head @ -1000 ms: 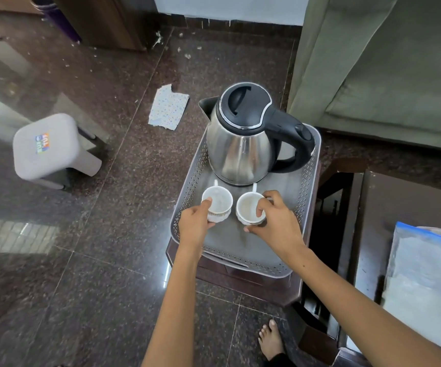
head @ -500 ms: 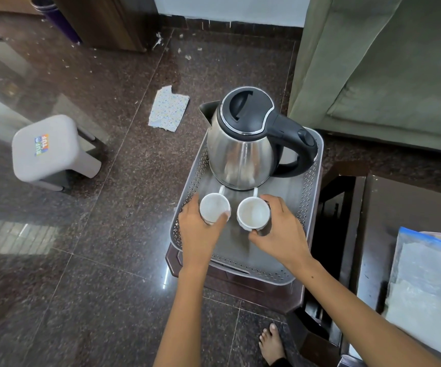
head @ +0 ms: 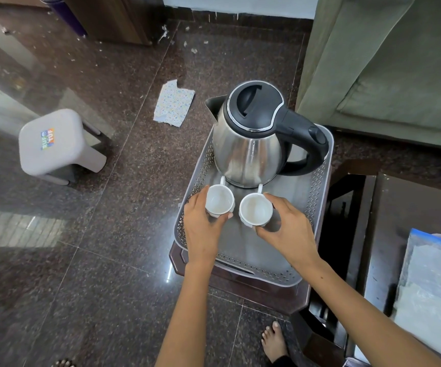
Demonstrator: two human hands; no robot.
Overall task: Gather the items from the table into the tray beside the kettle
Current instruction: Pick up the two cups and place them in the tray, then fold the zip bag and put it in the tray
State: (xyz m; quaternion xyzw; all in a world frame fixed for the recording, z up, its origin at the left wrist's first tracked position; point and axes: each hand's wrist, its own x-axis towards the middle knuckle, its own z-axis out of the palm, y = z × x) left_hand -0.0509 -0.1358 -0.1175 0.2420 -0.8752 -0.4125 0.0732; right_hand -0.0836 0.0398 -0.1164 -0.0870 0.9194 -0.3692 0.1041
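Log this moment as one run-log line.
left hand: grips left cup | right hand: grips right cup | both cups upright in tray, before kettle

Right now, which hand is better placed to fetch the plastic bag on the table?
Right hand: the bag lies on its side; the left hand would cross over both cups.

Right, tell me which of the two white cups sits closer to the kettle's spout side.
The left cup, gripped by the left hand. It sits on the spout side of the kettle; the right cup, in the right hand, sits toward the handle.
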